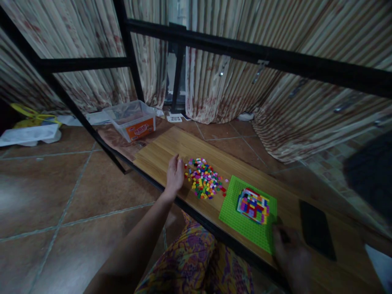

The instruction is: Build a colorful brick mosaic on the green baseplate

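My left hand (175, 174) rests on its side on the wooden board, just left of a loose pile of small coloured building bricks (204, 179). Its fingers are held out together and nothing shows in them. To the right of the pile lies a green baseplate (230, 216). A multicoloured block of bricks (253, 205) is built up on its middle. My right hand (290, 249) is at the baseplate's right edge, with its fingers bent. It is dark and blurred, so I cannot make out whether it grips the plate or holds anything.
The narrow wooden tabletop (171, 143) has a black metal frame, with a black bar (245, 51) crossing above it. A dark flat tablet-like object (317, 228) lies at the right. Beyond the far left end stands a clear plastic box (131, 116) with an orange label. Curtains (226, 90) hang behind.
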Action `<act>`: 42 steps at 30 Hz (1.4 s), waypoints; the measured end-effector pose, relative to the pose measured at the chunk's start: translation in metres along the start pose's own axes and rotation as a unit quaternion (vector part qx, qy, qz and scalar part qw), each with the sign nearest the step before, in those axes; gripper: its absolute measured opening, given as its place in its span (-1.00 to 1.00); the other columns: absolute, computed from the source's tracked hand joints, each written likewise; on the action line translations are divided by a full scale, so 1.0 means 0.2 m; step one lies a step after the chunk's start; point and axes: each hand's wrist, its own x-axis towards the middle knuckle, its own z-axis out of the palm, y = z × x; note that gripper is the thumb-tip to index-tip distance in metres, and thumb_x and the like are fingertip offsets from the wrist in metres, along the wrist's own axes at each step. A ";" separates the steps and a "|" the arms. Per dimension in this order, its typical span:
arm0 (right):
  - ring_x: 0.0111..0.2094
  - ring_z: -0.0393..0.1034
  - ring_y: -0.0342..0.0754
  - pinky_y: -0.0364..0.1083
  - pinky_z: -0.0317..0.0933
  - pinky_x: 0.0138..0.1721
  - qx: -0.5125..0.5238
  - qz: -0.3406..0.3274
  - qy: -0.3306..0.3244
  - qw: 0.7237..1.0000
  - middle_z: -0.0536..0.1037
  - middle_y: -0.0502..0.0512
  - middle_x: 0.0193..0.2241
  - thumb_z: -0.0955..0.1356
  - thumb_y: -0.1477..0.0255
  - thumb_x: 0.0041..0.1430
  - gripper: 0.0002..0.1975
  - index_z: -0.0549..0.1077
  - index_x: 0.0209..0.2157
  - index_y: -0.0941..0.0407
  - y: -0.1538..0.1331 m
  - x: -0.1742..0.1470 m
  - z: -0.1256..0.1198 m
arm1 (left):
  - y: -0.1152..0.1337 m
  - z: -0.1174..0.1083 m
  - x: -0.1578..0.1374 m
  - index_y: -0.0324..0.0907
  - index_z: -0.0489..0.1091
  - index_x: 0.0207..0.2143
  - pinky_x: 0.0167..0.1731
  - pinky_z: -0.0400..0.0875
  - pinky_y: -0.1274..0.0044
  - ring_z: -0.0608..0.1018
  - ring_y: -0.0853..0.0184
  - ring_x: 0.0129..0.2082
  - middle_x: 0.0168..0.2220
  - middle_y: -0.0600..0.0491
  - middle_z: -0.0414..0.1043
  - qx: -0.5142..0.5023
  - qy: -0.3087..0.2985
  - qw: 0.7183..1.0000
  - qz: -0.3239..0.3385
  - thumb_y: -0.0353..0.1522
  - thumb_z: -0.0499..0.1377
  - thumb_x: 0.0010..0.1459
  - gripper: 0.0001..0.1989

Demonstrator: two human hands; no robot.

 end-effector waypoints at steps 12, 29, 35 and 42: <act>-0.42 0.43 0.06 -0.01 0.27 -0.37 -0.006 0.011 -0.015 1.000 0.52 0.25 -0.35 0.12 -0.10 0.19 -0.37 0.47 -0.32 0.18 0.02 0.00 0.00 | 0.10 0.26 -0.14 -0.33 0.30 0.09 0.18 0.19 0.28 0.39 0.14 0.12 0.05 -0.24 0.40 0.068 -0.021 0.997 0.010 -0.19 -0.17 0.34 -0.50; -0.41 0.43 0.06 -0.01 0.27 -0.36 0.016 0.024 -0.021 0.999 0.54 0.26 -0.33 0.14 -0.07 0.18 -0.40 0.48 -0.33 0.17 0.01 0.00 0.00 | 0.13 0.21 0.07 -0.17 0.52 -0.17 0.04 0.21 0.20 0.36 0.03 0.04 0.02 -0.14 0.41 0.321 -0.138 0.933 0.082 -0.43 0.09 0.10 -0.73; -0.39 0.43 0.08 0.01 0.27 -0.37 0.007 0.031 -0.018 0.999 0.53 0.26 -0.34 0.14 -0.03 0.21 -0.44 0.47 -0.35 0.16 -0.01 0.00 0.00 | 0.17 0.27 0.11 -0.24 0.51 -0.21 0.01 0.17 0.13 0.35 -0.04 0.02 -0.06 -0.22 0.44 0.398 -0.174 0.898 0.071 -0.40 0.07 0.10 -0.73; -0.42 0.44 0.05 -0.03 0.27 -0.40 0.019 0.016 -0.010 1.000 0.54 0.25 -0.36 0.17 -0.01 0.20 -0.47 0.47 -0.35 0.16 -0.01 0.00 0.00 | 0.16 0.29 0.14 -0.28 0.52 -0.32 -0.03 0.20 0.11 0.37 -0.10 -0.01 -0.13 -0.28 0.45 0.383 -0.180 0.905 0.050 -0.43 0.10 0.03 -0.78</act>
